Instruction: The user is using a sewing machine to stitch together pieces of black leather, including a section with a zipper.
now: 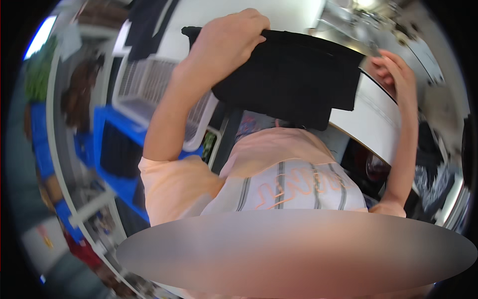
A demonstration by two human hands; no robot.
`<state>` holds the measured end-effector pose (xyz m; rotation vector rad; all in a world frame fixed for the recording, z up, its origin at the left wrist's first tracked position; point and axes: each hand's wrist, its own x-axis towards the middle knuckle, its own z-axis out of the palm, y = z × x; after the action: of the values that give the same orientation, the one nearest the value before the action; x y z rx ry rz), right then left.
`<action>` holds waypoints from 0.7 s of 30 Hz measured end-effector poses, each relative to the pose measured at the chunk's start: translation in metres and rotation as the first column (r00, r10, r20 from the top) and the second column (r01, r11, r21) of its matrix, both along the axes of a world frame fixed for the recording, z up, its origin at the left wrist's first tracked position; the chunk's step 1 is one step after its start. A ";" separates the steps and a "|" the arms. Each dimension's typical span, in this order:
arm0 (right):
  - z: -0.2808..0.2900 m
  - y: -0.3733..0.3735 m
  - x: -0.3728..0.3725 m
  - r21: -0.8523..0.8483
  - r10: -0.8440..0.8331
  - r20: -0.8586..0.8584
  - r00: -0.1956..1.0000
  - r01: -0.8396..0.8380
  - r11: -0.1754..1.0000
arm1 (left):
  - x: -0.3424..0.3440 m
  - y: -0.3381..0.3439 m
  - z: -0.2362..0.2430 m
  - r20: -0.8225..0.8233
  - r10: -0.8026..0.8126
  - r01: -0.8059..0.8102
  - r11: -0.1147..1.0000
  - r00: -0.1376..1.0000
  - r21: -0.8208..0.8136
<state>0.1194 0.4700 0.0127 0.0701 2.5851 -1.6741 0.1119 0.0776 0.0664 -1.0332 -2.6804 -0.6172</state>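
a black cloth (294,74) is stretched out between the forearms, with part of the white tabletop (371,117) covered by it. its far edge is met by the left hand (226,47), the fingers bent over it; whether it is pinched cannot be told. beside its right end the right hand's (400,77) fingers are curled, their grip unclear. the spreading seems mostly done; what is left is not shown.

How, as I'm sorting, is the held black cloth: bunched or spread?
Spread: the black cloth shows one broad face; doubled underneath, cannot tell.
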 end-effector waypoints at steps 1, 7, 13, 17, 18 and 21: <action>-0.004 0.001 0.001 -0.006 -0.029 0.020 0.999 0.030 1.000 | 0.019 -0.035 0.021 0.229 0.111 -0.100 0.993 0.967 -0.057; -0.031 0.030 -0.013 -0.129 0.056 0.004 0.998 -0.055 0.990 | 0.207 -0.216 0.083 0.582 0.634 -0.783 0.622 0.510 0.009; -0.036 0.040 -0.028 -0.006 0.035 -0.055 0.998 -0.035 0.999 | 0.350 -0.322 0.030 0.818 0.575 -0.979 0.144 -0.035 -0.143; -0.020 0.035 -0.017 0.077 0.062 -0.009 0.998 -0.061 0.995 | 0.423 -0.393 -0.113 0.581 0.799 -0.790 0.254 -0.154 -0.559; -0.019 0.048 -0.004 0.292 0.102 -0.096 0.990 -0.070 0.954 | 0.414 -0.396 -0.117 0.589 0.796 -0.792 0.268 -0.138 -0.548; 0.005 0.063 0.045 0.669 0.186 -0.204 0.961 -0.002 0.743 | 0.365 -0.374 -0.083 0.296 0.954 -0.749 0.167 -0.041 -0.642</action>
<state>0.1641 0.5334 0.0175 -0.2650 3.1824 -0.6737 0.4766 -0.2961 -0.0170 1.3916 -3.1874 -0.2464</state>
